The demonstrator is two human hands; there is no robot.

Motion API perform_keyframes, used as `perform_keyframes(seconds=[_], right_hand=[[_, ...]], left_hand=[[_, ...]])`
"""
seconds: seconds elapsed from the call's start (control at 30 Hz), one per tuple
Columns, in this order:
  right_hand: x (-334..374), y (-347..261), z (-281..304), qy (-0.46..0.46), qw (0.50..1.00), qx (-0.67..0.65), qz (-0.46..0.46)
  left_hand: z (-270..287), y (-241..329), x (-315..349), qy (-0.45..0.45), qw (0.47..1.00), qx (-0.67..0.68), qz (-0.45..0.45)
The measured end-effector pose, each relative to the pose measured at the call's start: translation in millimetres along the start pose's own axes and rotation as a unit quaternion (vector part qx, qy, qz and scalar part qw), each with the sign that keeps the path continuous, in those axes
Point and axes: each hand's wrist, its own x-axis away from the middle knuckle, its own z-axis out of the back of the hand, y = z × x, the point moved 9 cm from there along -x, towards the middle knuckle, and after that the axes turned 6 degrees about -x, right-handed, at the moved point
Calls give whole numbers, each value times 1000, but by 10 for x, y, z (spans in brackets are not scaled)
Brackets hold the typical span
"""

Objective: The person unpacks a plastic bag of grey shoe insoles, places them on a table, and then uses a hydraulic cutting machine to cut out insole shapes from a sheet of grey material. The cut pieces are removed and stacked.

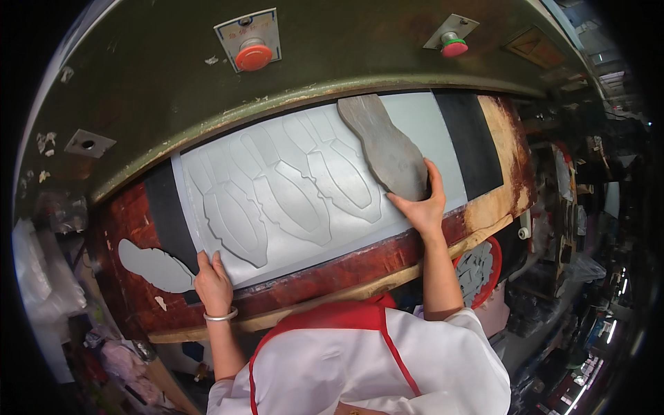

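Observation:
My right hand (422, 206) grips the near end of a thick, grey-brown, shoe-sole-shaped cutting die (387, 147), thumb on one side and fingers round the other. The die lies on the right part of a light grey sheet (423, 128). To its left the sheet bears several sole-shaped cut outlines (236, 218) side by side. At the sheet's near left corner is my left hand (213, 285), its thumb and fingers closed on the edge. Just beside that hand lie grey sole-shaped cut pieces (153, 266), some overlapping. The underside of my left grip is hidden.
A dark green machine body (159, 90) rises behind the board, with a red push button (254, 55) and a red-green one (454, 47). Black strips (470, 142) lie under the sheet's ends on a worn red board (332, 273). A red basin (495, 273) of grey scraps stands below right.

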Motion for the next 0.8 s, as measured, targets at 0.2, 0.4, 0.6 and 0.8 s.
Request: perform_keyframes(seconds=[0.2,0.4,0.6,0.8], right_hand=[[-484,-22,-266,-26,998,41,40],[-1153,-219,-462,-37,998,42,42],[-2091,-851,-118,185,959,104,189],[-2042,-891,-270,227,948,41,221]], left_hand=[[-13,14,-487,24,1000,12,-6],[0,38,-739,55,988,143,31],[-131,453,-615,62,988,131,-52],[-209,498,-1013,98,986,110,-82]])
